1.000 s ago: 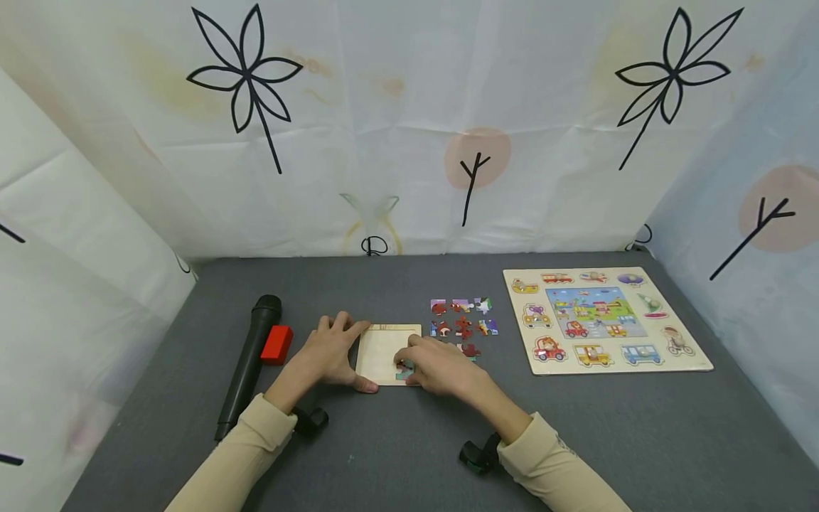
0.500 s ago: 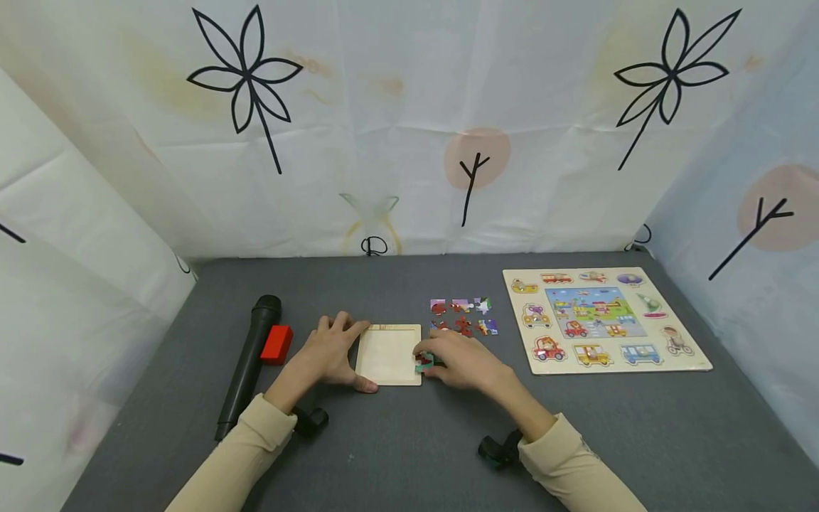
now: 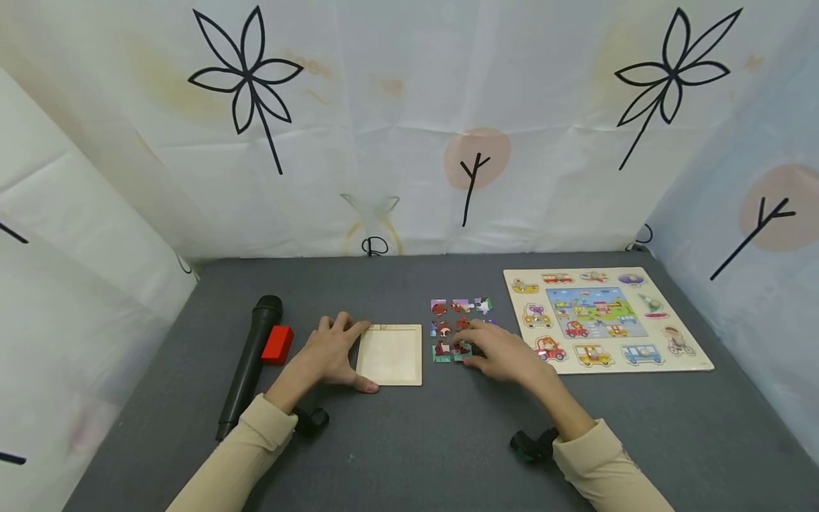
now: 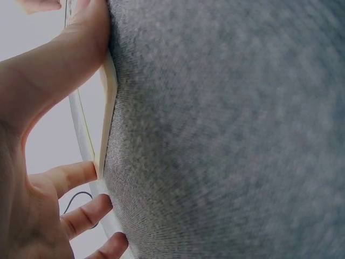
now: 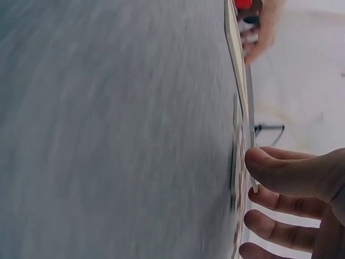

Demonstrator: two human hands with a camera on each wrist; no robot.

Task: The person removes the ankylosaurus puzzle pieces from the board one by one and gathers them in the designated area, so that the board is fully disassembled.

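A square pale wooden puzzle tray (image 3: 390,355) with a raised rim lies mid-table. My left hand (image 3: 329,352) holds its left side, thumb at the near corner and index finger at the far one; the left wrist view shows the other fingers spread beyond the tray (image 4: 108,113). Right of the tray, several small jigsaw pieces (image 3: 441,328) lie in rows, some hidden under my right hand (image 3: 499,352). Between thumb and index finger that hand pinches a jigsaw piece (image 5: 255,188), seen edge-on just above the others in the right wrist view.
A black microphone (image 3: 249,366) lies at the left, with a red block (image 3: 277,345) against it. At the right lies a large wooden vehicle puzzle board (image 3: 604,320), its near-left edge close to my right hand. Printed white cloth (image 3: 409,199) stands behind the grey table.
My right hand has moved right, from over the tray to above the jigsaw rows, carrying a piece out of the tray. My left hand and the tray stay put.
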